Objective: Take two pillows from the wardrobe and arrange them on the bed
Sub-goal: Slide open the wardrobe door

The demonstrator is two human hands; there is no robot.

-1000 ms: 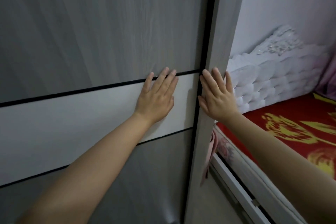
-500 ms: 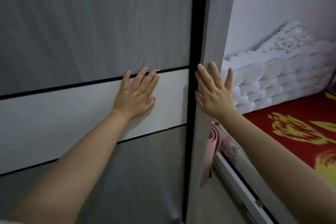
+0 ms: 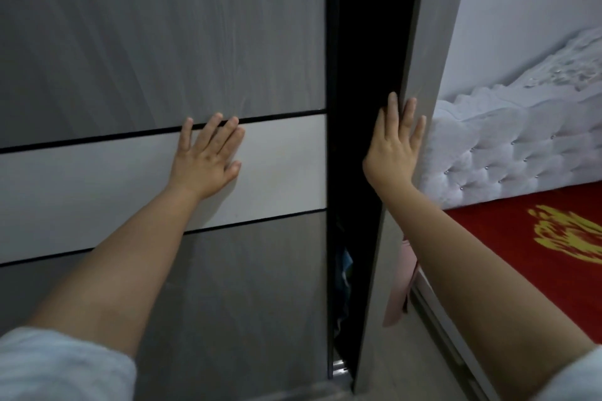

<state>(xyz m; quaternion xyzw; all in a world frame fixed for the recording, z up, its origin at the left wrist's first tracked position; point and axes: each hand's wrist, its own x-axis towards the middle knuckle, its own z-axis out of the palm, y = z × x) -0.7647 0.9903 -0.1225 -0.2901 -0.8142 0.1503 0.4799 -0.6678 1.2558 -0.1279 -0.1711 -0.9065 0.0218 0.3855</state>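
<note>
At the wardrobe [image 3: 163, 42], one sliding door [image 3: 277, 156] pressed by one flat left hand [image 3: 208, 159], fingers spread, nothing gripped, right hand [image 3: 395, 146] laid flat on the side panel [image 3: 420, 42], zero pillows seen in the dark gap, one bed [image 3: 521, 254] just right

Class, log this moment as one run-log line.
stage: opening wardrobe | left hand: flat on door | right hand: flat on side panel | gap: dark, narrow | pillows: unseen
</note>
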